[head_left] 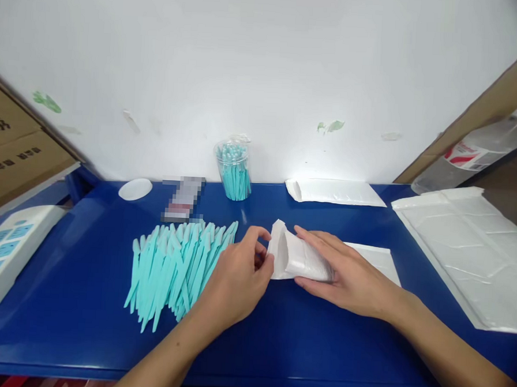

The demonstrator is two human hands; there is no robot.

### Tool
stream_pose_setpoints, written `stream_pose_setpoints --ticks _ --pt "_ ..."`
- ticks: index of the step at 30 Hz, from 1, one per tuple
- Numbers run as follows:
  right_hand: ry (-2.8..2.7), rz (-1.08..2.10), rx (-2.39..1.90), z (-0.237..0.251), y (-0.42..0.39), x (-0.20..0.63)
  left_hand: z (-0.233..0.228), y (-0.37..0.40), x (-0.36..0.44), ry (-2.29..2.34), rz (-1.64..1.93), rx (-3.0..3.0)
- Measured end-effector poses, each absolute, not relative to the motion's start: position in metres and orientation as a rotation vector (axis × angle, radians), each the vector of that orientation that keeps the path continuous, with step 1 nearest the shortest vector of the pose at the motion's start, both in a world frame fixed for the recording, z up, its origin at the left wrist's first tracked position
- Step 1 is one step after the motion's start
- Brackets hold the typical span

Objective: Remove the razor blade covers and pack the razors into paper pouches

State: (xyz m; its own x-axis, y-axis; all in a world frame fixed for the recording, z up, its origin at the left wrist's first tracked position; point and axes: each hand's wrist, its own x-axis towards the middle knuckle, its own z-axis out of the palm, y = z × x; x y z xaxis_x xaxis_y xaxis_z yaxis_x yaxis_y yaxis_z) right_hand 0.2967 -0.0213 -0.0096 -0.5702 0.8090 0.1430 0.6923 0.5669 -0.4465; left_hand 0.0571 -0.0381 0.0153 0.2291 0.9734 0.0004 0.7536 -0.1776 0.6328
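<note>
- The left hand [243,273] is half curled, thumb and fingertips at the mouth of a white padded envelope [307,259]; whether it pinches the edge, I cannot tell.
- The right hand [345,267] grips the envelope's body, thumb nearest the viewer, fingers over the far side.
- This envelope is above the middle of the blue table [320,347], its mouth spread and not sealed; its contents, if any, are hidden.
- Turquoise sticks [172,270] lie loose in a pile beside the left hand, outside any container.
- More sticks stand in a clear cup [223,177]; a white lid [135,189] lies well apart, so the cup seems uncovered.
- Another envelope [336,192] lies at the back, seemingly unhandled.
</note>
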Motion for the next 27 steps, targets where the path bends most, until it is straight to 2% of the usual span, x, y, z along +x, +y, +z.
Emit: stream_pose_setpoints --ticks 3,5,10,12,16,18,24,27 --pt "-2.459 0.39 -1.269 -0.006 -0.019 0.287 0.021 -0.039 0.049 1.413 0.675 1.832" --pt "-2.448 0.43 -1.325 -0.005 -0.014 0.278 0.022 -0.04 0.043 1.38 0.681 1.794" --pt "-2.351 0.576 -1.336 -0.007 0.001 0.276 0.017 -0.055 0.019 1.625 0.608 1.871" --pt "-2.396 0.549 -1.294 -0.008 0.003 0.278 0.015 -0.066 0.012 1.749 0.49 2.02" --pt "-2.491 0.494 -1.139 -0.014 0.004 0.278 0.008 -0.081 0.016 1.803 0.022 2.317" --pt "-2.488 0.473 -1.109 -0.018 0.004 0.277 0.004 -0.082 0.025 1.802 -0.063 2.335" --pt "-2.413 0.39 -1.06 -0.025 0.004 0.285 0.012 -0.077 0.027 1.818 0.011 2.294" --pt "-2.402 0.381 -1.055 -0.027 0.003 0.289 0.035 -0.08 0.007 1.829 0.396 2.06"
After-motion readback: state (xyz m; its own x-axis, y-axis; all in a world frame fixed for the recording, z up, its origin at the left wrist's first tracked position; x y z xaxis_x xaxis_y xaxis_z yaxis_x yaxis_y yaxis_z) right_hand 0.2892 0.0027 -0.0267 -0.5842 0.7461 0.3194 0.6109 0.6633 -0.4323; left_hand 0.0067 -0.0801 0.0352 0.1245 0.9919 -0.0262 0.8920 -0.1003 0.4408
